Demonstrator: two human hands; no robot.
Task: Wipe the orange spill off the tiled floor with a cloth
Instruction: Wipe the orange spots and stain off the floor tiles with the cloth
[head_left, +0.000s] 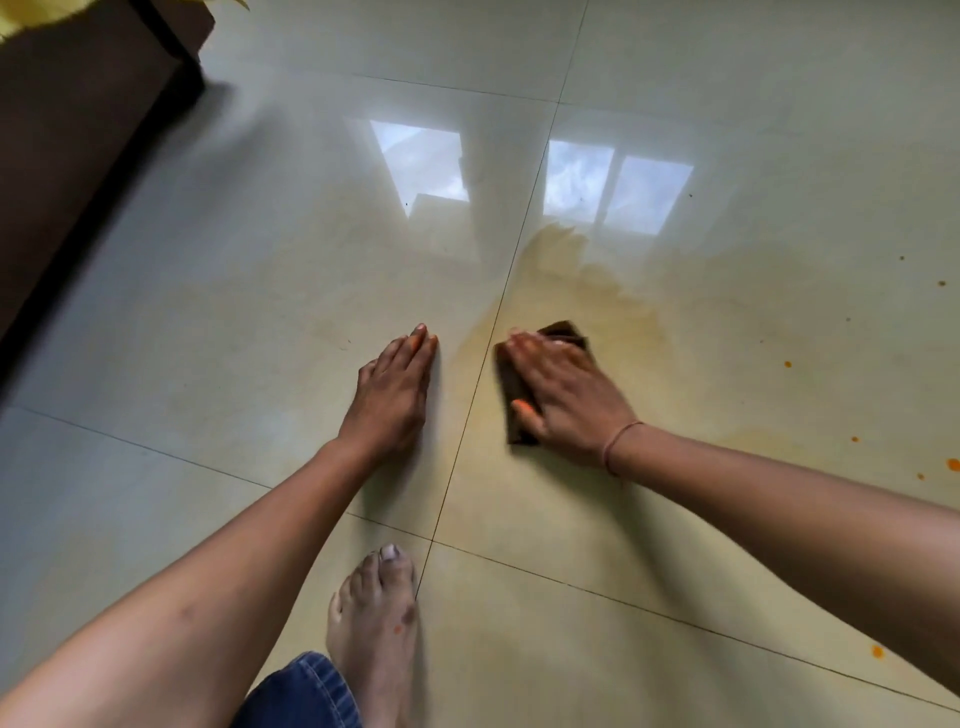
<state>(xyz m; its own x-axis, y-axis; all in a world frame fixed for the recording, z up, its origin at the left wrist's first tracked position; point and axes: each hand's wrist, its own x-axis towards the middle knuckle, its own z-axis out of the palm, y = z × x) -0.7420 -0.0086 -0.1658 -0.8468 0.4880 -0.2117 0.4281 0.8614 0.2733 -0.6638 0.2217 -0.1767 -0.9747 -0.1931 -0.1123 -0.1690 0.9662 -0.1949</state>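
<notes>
A thin orange-yellow smear (597, 291) spreads over the glossy cream tiled floor (260, 291), mostly right of the grout line. Small orange droplets (952, 464) dot the floor at the far right. My right hand (566, 400) lies flat, palm down, on a dark brown folded cloth (514, 389), pressing it to the floor inside the smear; it looks motion-blurred. My left hand (395, 389) rests flat on the tile just left of the grout line, fingers together, holding nothing. Orange stains show on the fingertips of both hands.
A dark brown piece of furniture (78, 130) stands at the upper left, with something yellow (31, 15) on top. My bare foot (374, 634) and a denim trouser hem (306, 696) are at the bottom centre. Window reflections (613, 182) shine on the tiles ahead.
</notes>
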